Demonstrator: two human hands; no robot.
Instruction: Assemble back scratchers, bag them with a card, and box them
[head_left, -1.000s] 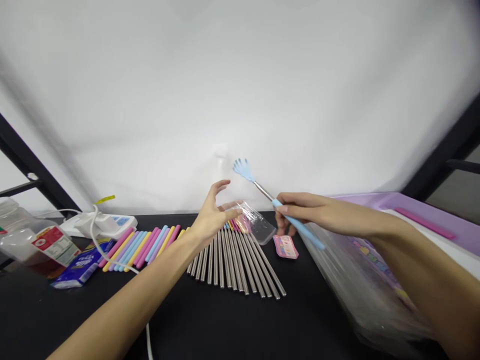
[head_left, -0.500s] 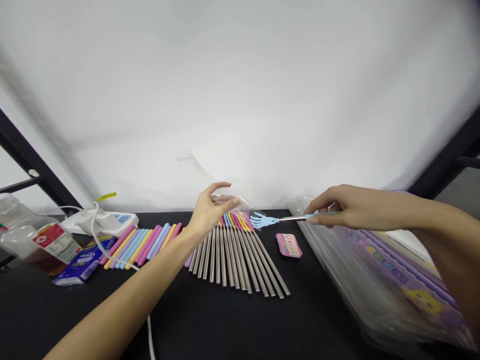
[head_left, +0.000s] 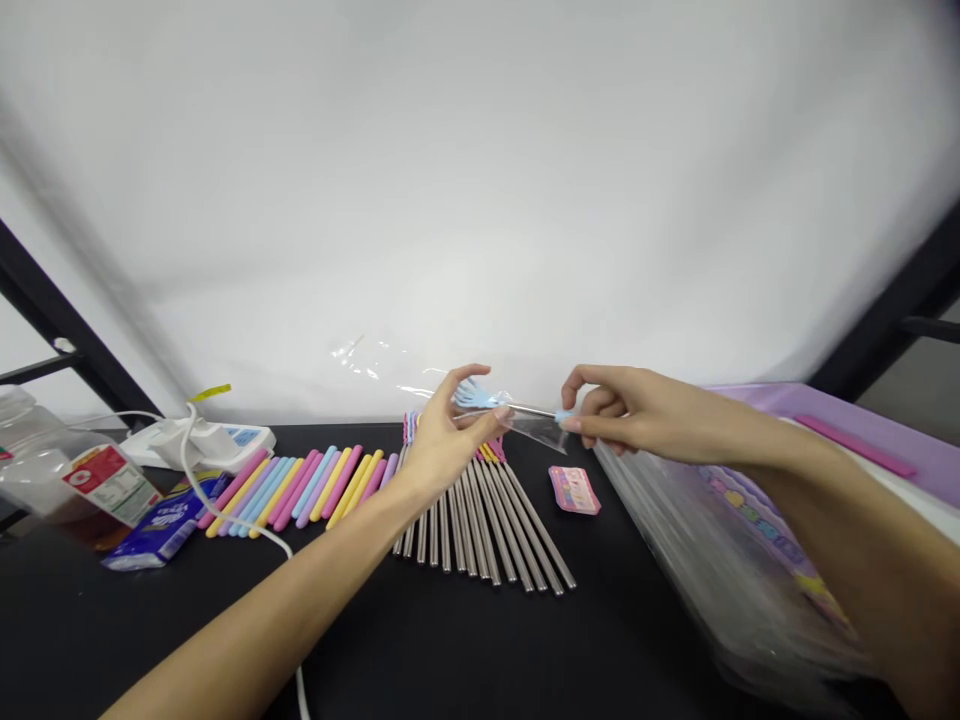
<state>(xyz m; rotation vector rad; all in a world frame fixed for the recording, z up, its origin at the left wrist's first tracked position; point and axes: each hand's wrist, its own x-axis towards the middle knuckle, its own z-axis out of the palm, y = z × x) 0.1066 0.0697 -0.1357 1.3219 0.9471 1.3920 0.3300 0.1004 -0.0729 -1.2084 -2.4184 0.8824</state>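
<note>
Step in hand: by the look of it, you're working a clear plastic film (head_left: 537, 432) along a blue back scratcher (head_left: 517, 406), above the top of the fan of steel chopsticks (head_left: 487, 530)

Next move: the film sits loose, so it calls for both hands to stay steady on it

Left of the chopsticks: a labelled plastic tub (head_left: 45, 475), a blue tissue packet (head_left: 165, 535), a white power strip (head_left: 202, 445) and pastel sticks (head_left: 315, 490)

Your left hand (head_left: 450, 430): fingers curled at the shaft and film, near the hand-shaped head; you can't tell how firm the grip is

Back scratcher: held level in the air, tilted slightly, film around its steel shaft

Your right hand (head_left: 637, 415): thumb and forefinger clenched on the blue handle

Right of the chopsticks: a pink packet (head_left: 574, 490), a clear bag (head_left: 720, 570) and a lilac tray (head_left: 847, 425)
</note>
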